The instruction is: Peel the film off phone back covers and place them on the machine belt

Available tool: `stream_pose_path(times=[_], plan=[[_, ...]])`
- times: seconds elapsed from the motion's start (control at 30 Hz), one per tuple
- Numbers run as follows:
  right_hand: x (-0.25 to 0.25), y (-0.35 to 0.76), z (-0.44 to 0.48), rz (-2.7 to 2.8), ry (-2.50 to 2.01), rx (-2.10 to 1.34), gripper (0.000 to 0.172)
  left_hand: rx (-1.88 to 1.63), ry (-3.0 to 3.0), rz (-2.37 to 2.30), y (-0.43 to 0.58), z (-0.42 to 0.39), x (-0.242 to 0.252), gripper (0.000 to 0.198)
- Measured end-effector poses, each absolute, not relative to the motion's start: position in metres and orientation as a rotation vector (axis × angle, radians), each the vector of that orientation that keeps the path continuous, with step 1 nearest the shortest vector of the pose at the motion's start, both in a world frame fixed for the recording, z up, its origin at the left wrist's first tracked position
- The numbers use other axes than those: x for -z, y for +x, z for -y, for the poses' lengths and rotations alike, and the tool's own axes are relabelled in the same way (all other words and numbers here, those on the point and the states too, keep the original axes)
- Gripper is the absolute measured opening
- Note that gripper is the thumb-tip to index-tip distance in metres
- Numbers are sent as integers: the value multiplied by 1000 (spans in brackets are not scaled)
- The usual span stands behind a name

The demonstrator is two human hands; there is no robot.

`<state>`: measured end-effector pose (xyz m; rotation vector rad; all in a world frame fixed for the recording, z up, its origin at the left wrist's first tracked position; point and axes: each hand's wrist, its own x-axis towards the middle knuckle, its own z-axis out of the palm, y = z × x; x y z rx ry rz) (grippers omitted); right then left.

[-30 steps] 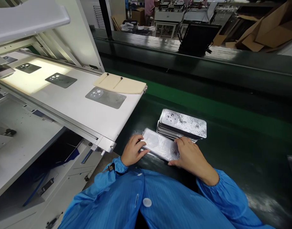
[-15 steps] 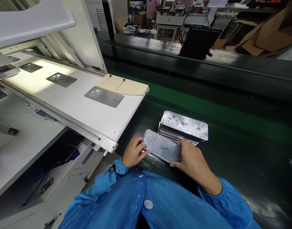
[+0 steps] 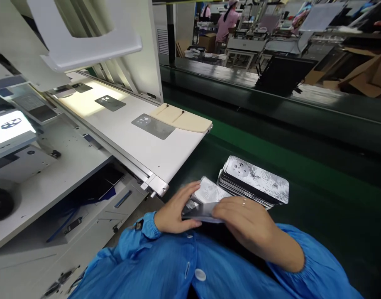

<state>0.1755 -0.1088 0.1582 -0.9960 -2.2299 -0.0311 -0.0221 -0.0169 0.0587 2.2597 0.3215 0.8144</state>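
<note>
Between my hands a phone back panel (image 3: 201, 213) is tilted on its long edge close to my body. My left hand (image 3: 178, 209) holds its left end, the thumb below and the fingers reaching over the top. At the right end my right hand (image 3: 248, 218) grips it, covering that part. Just behind lies a silvery panel (image 3: 209, 191) with round camera holes, partly hidden by the hands. A stack of phone back panels (image 3: 257, 178) stands beyond my right hand, its top one shiny and mottled.
At the left a white conveyor (image 3: 143, 155) carries several grey panels (image 3: 153, 126) under a machine hood. A cream guide plate (image 3: 181, 118) sits at its end. The dark green belt (image 3: 327, 174) runs to the right. A black monitor (image 3: 285, 74) and a person in pink (image 3: 227, 25) are farther back.
The panel in my hands has been tipped up from nearly flat, showing another panel behind it. My right hand has turned over its edge. The view has swung left.
</note>
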Motion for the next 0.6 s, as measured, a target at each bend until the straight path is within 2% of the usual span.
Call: stream_pose_path(times=[0.1,0.23,0.43,0.6], plan=[[-164,155,86,2275,-761,-48,18,-646,2123,-145,-22,11,-52,69],[-170,154,64,2302,-725,-102,19,-801,2108,-183,-25,2,-39,49],[-175,165,42,2383,-780,-297,21,-916,2150,-261,-31,-16,-34,53],[-167,165,28,2432,-849,-300,15,-798,2061,-328,-28,-28,-10,63]])
